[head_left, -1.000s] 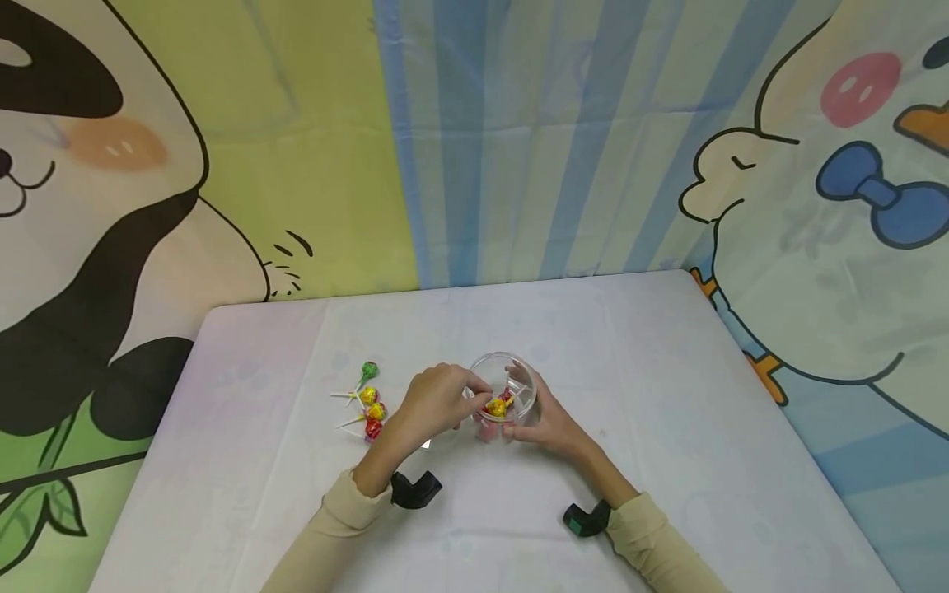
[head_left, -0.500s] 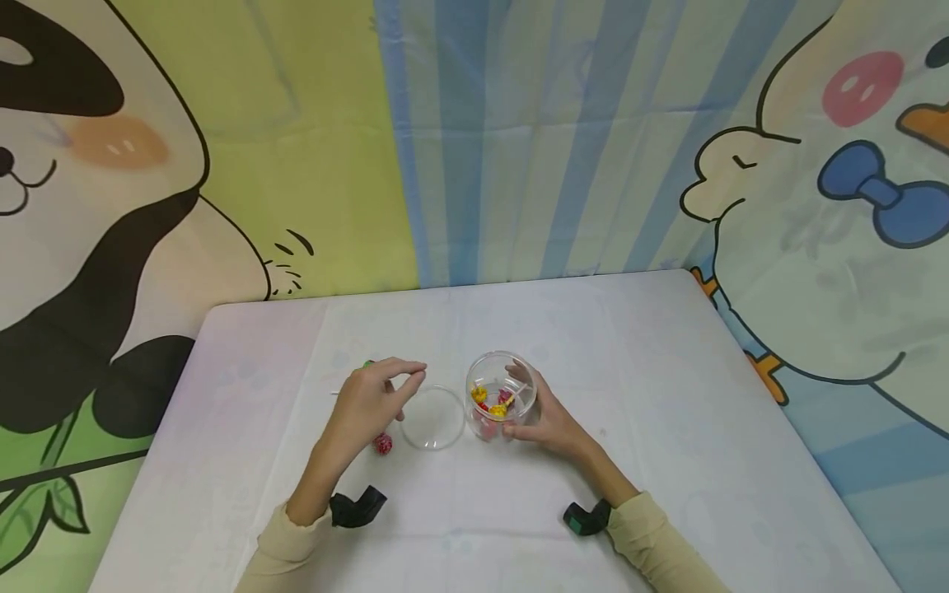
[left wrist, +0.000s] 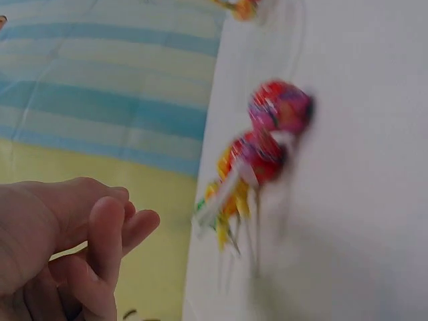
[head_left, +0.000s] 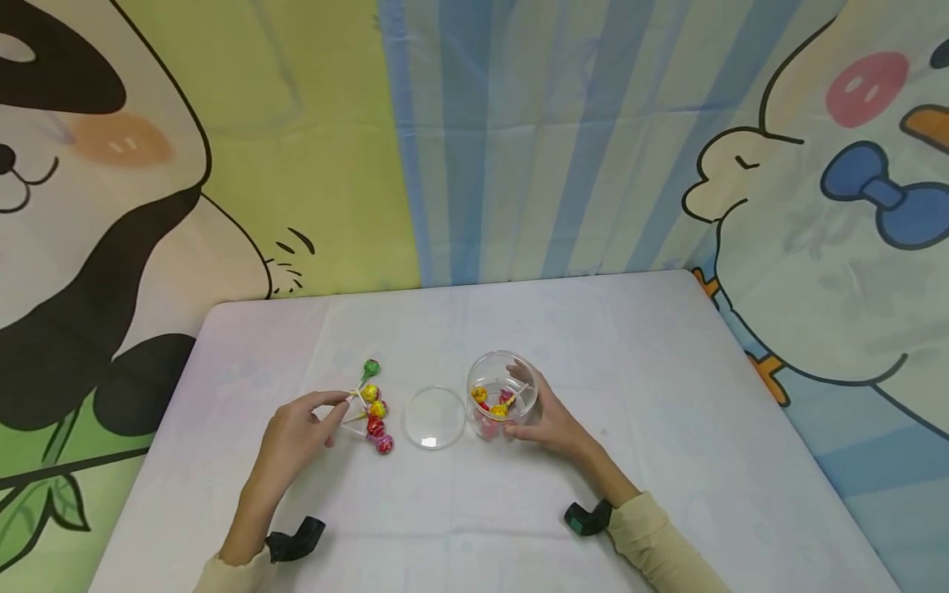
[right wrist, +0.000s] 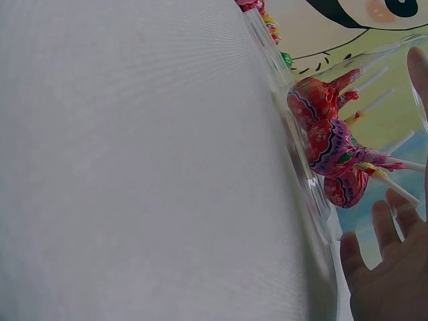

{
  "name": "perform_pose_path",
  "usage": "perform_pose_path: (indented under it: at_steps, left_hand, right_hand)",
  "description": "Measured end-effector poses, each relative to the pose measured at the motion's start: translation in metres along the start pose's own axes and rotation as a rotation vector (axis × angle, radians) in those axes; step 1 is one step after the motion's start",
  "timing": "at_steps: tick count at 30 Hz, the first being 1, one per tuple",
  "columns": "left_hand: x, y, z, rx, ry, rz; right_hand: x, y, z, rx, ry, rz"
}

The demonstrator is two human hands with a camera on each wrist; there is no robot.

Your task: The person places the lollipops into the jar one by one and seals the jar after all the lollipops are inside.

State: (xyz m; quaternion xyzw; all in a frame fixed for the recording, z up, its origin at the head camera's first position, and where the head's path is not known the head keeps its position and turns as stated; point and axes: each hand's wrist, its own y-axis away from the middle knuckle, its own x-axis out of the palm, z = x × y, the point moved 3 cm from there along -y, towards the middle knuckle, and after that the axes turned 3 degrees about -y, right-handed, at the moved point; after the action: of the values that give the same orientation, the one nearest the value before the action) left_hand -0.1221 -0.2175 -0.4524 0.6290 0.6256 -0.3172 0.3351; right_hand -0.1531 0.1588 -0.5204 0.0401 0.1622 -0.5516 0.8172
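Upright on the table, a clear round jar (head_left: 493,360) holds several wrapped lollipops; red ones (right wrist: 334,144) show through its wall in the right wrist view. My right hand (head_left: 552,424) grips the jar's right side, fingers behind and thumb in front. To the left lies a loose row of lollipops: green (head_left: 371,367), yellow, red (head_left: 376,427) and pink (head_left: 384,445), sticks pointing mostly left. My left hand (head_left: 296,436) is beside those sticks, its thumb and fingertips overlapping the stick ends in the head view. Nothing shows between its fingers in the left wrist view.
A clear round lid (head_left: 433,417) lies flat between the lollipop row and the jar. The white-covered table (head_left: 630,329) ends at a cartoon-printed curtain (head_left: 511,165) behind. A black wrist device (head_left: 295,540) sticks out at each sleeve.
My left hand has left the jar's mouth and moved left to the lollipop row. Another yellow lollipop shows in the jar. The lid and row are uncovered. My right hand stays on the jar.
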Motion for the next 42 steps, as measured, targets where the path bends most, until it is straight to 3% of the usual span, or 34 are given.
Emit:
perform_pose_path:
  at_steps: [5,9,12,17,25,34,42]
  left_hand:
    - [0.003,0.003,0.022,-0.016,-0.09,0.072]
    - [0.011,0.003,0.033,-0.014,-0.078,0.163]
    - [0.015,0.002,0.037,-0.008,-0.06,0.189]
    - [0.019,-0.001,0.039,0.009,-0.054,0.18]
    - [0.024,-0.003,0.04,-0.017,-0.036,0.207]
    - [0.026,-0.001,0.042,-0.013,0.093,0.244]
    - [0.023,-0.001,0.036,-0.042,0.152,0.197]
  right_hand:
    - [0.0,0.0,-0.001,0.008,-0.001,0.001]
    - [0.0,0.0,-0.002,0.009,0.001,-0.001]
    - [-0.001,-0.001,-0.002,0.008,0.0,-0.003]
    - [0.0,0.0,-0.002,0.013,0.004,-0.003]
    - [0.002,0.0,0.002,0.023,0.009,0.003]
    - [0.001,0.001,0.001,0.015,0.014,-0.004]
    - [0.001,0.001,0.001,0.016,0.018,-0.003]
